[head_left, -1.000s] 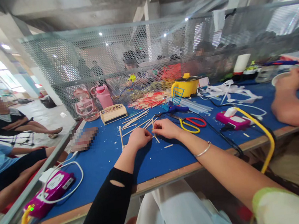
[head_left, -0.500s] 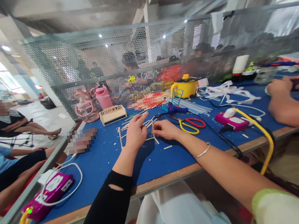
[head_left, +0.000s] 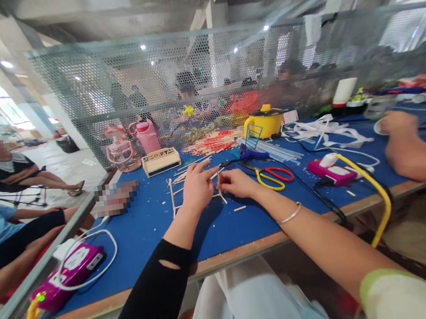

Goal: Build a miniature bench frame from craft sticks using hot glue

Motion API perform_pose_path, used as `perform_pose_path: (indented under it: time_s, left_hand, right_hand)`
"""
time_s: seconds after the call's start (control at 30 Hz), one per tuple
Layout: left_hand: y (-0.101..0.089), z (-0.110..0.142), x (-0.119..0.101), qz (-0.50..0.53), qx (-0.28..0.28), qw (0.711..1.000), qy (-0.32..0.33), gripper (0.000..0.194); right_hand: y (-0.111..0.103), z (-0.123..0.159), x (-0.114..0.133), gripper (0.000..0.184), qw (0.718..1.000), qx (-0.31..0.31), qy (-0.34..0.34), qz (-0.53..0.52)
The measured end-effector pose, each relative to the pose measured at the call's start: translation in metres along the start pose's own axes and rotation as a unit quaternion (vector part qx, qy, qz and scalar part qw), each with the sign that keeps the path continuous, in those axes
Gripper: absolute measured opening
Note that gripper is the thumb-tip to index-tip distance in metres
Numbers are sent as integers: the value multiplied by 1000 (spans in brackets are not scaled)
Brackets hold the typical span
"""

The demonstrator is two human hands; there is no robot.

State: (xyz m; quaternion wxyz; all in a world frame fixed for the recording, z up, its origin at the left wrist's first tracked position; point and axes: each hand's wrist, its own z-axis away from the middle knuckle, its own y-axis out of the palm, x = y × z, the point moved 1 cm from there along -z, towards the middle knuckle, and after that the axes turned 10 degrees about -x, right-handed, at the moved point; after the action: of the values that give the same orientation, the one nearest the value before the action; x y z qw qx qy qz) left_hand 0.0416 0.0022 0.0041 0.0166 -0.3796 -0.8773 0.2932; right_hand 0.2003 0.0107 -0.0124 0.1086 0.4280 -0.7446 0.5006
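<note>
My right hand (head_left: 237,183) is closed in a pinch around a short thin wooden stick (head_left: 219,178) that stands upright. My left hand (head_left: 200,186) is beside it, index and middle fingers stretched toward that stick; its thumb is partly hidden. Under and around the left hand lies a small frame of light wooden sticks, its left side stick (head_left: 172,199) showing on the blue tabletop (head_left: 142,248). Whether the left fingertips press on the frame cannot be made out. A loose short stick (head_left: 239,208) lies in front of my right hand.
Behind the hands are a small wooden model (head_left: 161,162), red-tipped sticks (head_left: 214,143) and a yellow pot (head_left: 267,123). Scissors (head_left: 274,176), a blue glue gun (head_left: 252,154) and purple power strips (head_left: 329,170) lie around. A co-worker's arm (head_left: 414,152) rests at right.
My left hand's index finger has lowered and come nearer the upright stick in my right hand. The right hand's pinch stays nearly in place. Another hand has shifted at far right.
</note>
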Motion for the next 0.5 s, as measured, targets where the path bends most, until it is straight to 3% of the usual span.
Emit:
perform_pose_path:
  time_s: [0.5]
  left_hand:
    - [-2, -3, -2, -66, -19, 996, 55, 33]
  right_hand:
    - [-1, 0, 2, 10, 1000, 0, 1, 0]
